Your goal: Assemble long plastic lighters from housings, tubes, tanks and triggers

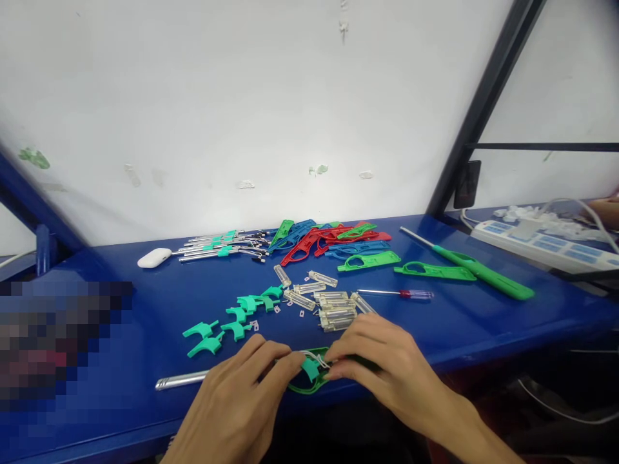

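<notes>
A green lighter housing half [309, 389] lies open at the table's front edge, with a teal trigger [311, 368] and white wires [316, 356] in it. A metal lighter tube [181, 380] sticks out to its left, partly behind my left hand [242, 393]. That hand's fingers are closed on the housing, thumb and index beside the trigger. My right hand [380, 361] covers the housing's right part; its thumb and index pinch at the end of the wires. What lies under its palm is hidden.
Behind my hands are loose teal triggers [236, 330], clear fuel tanks [337, 316] and a screwdriver [416, 294]. Farther back lie tubes with wires [207, 255], coloured housing halves [309, 243], an assembled green lighter [498, 276], a white case [155, 258] and a power strip [546, 246].
</notes>
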A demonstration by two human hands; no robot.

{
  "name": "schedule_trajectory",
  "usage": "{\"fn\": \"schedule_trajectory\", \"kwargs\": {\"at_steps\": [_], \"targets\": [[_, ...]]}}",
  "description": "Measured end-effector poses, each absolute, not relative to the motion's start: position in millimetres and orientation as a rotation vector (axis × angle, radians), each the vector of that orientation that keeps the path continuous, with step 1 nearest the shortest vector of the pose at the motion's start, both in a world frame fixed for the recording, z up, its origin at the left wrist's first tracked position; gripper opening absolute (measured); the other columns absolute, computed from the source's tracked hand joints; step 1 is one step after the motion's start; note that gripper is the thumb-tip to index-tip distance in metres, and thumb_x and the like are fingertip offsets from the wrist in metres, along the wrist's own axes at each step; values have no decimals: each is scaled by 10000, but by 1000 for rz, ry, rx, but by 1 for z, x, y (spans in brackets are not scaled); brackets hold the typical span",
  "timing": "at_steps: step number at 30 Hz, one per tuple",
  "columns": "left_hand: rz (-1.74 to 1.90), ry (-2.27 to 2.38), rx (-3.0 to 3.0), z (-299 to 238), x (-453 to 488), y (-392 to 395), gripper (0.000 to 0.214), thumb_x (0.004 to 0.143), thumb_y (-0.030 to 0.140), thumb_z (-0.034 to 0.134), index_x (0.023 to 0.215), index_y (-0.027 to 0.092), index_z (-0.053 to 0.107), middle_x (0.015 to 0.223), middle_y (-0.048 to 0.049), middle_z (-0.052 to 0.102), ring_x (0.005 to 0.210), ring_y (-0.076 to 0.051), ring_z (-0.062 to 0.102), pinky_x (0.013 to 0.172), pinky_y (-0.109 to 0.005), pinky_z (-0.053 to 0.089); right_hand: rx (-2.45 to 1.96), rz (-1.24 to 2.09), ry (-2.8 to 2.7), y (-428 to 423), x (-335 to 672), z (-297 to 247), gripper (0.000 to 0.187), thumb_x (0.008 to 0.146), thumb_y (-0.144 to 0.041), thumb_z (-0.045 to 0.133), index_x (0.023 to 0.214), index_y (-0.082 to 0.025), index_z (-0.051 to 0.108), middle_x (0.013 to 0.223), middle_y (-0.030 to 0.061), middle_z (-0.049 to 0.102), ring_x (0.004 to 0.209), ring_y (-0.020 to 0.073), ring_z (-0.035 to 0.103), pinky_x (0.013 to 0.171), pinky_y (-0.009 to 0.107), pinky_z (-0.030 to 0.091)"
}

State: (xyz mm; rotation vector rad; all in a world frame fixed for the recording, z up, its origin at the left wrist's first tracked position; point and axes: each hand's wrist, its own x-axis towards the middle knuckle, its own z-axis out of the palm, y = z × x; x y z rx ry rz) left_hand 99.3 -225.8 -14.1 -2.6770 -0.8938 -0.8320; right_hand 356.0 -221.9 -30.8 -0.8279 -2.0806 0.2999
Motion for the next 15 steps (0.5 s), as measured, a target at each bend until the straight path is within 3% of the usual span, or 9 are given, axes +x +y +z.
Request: {"fn": "schedule_trajectory", "kwargs": {"at_steps": [3, 15], "targets": [[-855, -889, -2695, -16, 101, -226, 490, 930, -81, 407, 1229, 184, 691, 1028, -28, 763, 861, -175, 704, 710, -267, 589, -806, 323, -2044, -222, 356, -30, 103, 966, -221, 797, 1004, -241, 703, 907, -63, 762, 783, 125, 641, 783, 290, 444], [-909, -926, -2632, -26, 106, -227, 492, 910, -76, 433, 1228, 202, 687, 1014, -40, 742, 864, -210, 647, 620, -284, 531, -706, 265, -2052, -220, 356, -28, 98, 989, -120, 747, 986, -215, 722, 923, -51, 801, 753, 125, 647, 777, 301, 460]]}}
